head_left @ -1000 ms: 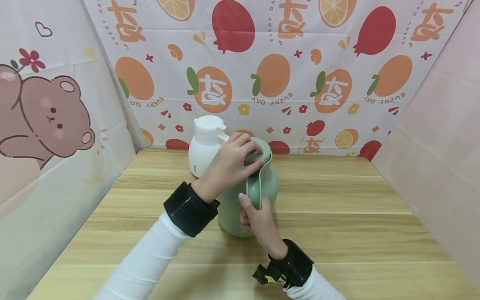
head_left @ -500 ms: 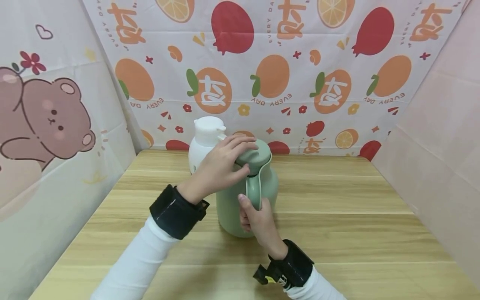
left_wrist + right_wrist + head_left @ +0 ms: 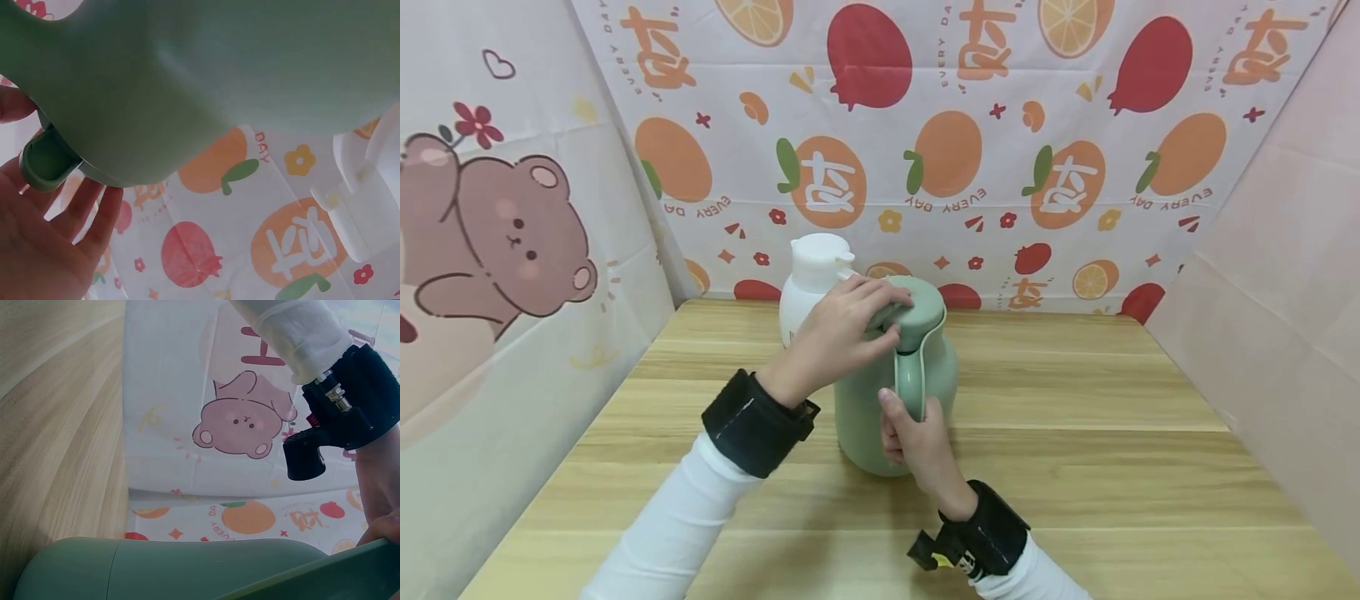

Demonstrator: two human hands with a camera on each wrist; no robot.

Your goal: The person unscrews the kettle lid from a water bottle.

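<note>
The left hand (image 3: pixel 838 333) curls over the round lid (image 3: pixel 917 304) of the sage-green plastic jug (image 3: pixel 895 392); the right hand (image 3: pixel 917 442) grips its looped handle (image 3: pixel 910 379); a white plastic jug (image 3: pixel 808 283) stands just behind

place: staged tabletop booth | cues: wooden table (image 3: pixel 1075 467); cartoon fruit-and-bear cloth backdrops (image 3: pixel 1000 150) enclosing it

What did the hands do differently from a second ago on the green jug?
The left hand swung back around the round green lid: its wrist drew toward the person and left, and its fingers now grip the lid's near-left edge instead of covering its top. The right hand kept its hold on the green jug's handle. The green jug and the white jug behind it stayed put.
</note>
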